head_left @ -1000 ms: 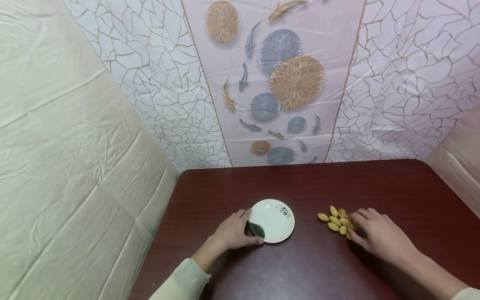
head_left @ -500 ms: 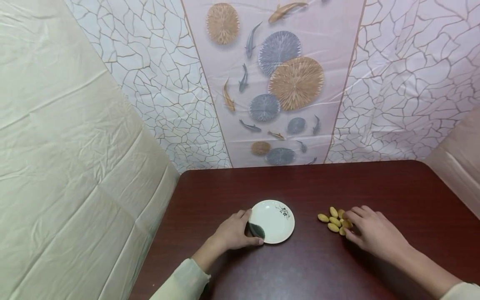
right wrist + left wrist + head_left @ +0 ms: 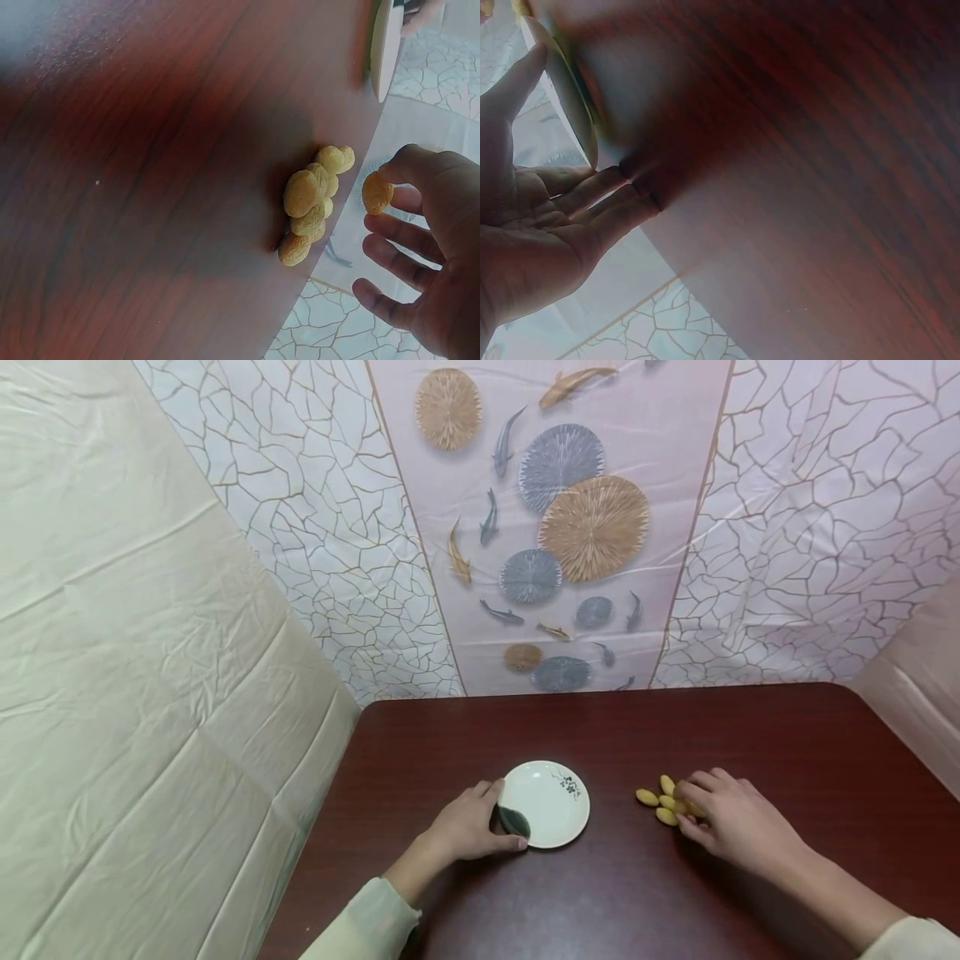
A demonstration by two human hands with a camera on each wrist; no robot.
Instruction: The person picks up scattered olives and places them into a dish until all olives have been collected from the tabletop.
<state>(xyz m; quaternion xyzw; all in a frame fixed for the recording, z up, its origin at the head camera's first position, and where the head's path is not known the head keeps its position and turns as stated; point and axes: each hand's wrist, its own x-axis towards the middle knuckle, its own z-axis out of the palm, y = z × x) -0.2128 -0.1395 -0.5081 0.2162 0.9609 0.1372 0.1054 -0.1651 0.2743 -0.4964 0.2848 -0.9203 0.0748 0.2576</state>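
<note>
My left hand (image 3: pixel 467 822) grips the left edge of a small round white plate (image 3: pixel 551 806), thumb at the near rim and forefinger at the far rim. The plate has a dark flower print and a dark green patch. In the right wrist view, my right hand (image 3: pixel 424 247) pinches one wrinkled yellow oval dried fruit (image 3: pixel 377 193) between thumb and forefinger, the other fingers loosely bent. Several similar yellow dried fruits (image 3: pixel 301 193) lie clustered on the table beside that hand. In the head view, the right fingers hide part of the cluster.
The dark red-brown wooden table (image 3: pixel 480 735) carries the plate and the fruit cluster. A patterned cloth (image 3: pixel 585 527) with fish and round leaf shapes hangs behind it. Pale cloth (image 3: pixel 187 693) covers the left side, and more hangs at the right.
My right hand has moved slightly left over the fruit cluster, so fewer of the fruits show beside its fingertips. The left hand and the plate have stayed in place.
</note>
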